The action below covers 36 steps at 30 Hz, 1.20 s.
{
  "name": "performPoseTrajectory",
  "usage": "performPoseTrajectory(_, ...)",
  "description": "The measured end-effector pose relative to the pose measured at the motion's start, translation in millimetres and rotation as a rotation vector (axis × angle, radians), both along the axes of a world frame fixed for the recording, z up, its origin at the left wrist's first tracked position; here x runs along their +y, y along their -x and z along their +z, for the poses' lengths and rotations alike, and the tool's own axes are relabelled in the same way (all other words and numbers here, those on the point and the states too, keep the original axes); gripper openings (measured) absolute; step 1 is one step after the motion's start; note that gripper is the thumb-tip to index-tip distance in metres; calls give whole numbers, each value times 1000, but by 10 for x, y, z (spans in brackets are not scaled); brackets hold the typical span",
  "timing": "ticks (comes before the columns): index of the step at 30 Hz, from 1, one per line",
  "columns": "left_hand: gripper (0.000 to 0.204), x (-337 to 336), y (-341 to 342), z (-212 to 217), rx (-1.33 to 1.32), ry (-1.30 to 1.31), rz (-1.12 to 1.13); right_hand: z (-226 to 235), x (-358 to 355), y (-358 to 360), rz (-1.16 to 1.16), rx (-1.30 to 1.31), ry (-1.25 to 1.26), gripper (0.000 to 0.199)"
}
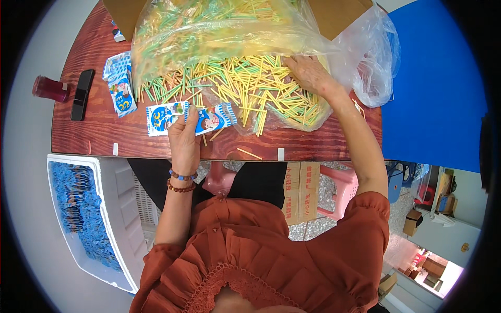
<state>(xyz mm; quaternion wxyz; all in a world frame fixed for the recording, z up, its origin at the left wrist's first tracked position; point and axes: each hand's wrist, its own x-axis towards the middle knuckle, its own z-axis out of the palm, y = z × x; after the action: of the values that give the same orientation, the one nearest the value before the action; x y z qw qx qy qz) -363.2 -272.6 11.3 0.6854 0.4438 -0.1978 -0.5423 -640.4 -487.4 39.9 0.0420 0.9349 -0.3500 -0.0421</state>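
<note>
My left hand (pixel 182 141), with beaded bracelets on its wrist, pinches blue-and-white printed packets (pixel 215 120) near the front edge of the table. Their ends stick out on both sides of the thumb. My right hand (pixel 309 74) rests on the right side of a pile of thin yellow, green and orange sticks (pixel 245 86). Its fingers are apart and reach among the sticks; no stick shows clearly gripped. The pile spills from a large clear plastic bag (pixel 224 31), whose film partly covers it.
Left of the pile lie more blue-and-white packets (pixel 121 88), a black phone (pixel 82 95) and a dark red bottle (pixel 51 89). A white foam box (pixel 112 208) full of blue packets stands below left. Crumpled clear plastic (pixel 373 62) lies right of my right hand.
</note>
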Motion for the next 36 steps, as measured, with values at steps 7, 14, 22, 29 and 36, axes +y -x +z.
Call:
performPoseTrajectory(7, 19, 16, -8, 123, 22, -33, 6, 40, -44, 169, -32, -207, -154, 33)
performPoseTrajectory(14, 20, 7, 18, 126, 30, -39, -6, 124, -52, 99, -325, -499, -490, 32)
performPoseTrajectory(22, 20, -35, 87, 192, 64, -47, 43, -3, 237, -204, -458, -1160, -1015, 30)
performPoseTrajectory(29, 23, -119, 153, 197, 59, -4, -20, -77, 789, -457, -454, -2090, -1478, 19)
performPoseTrajectory(36, 21, -260, 285, 205, 34, -21, -8, 77, 996, -699, -255, -2242, -1435, 15)
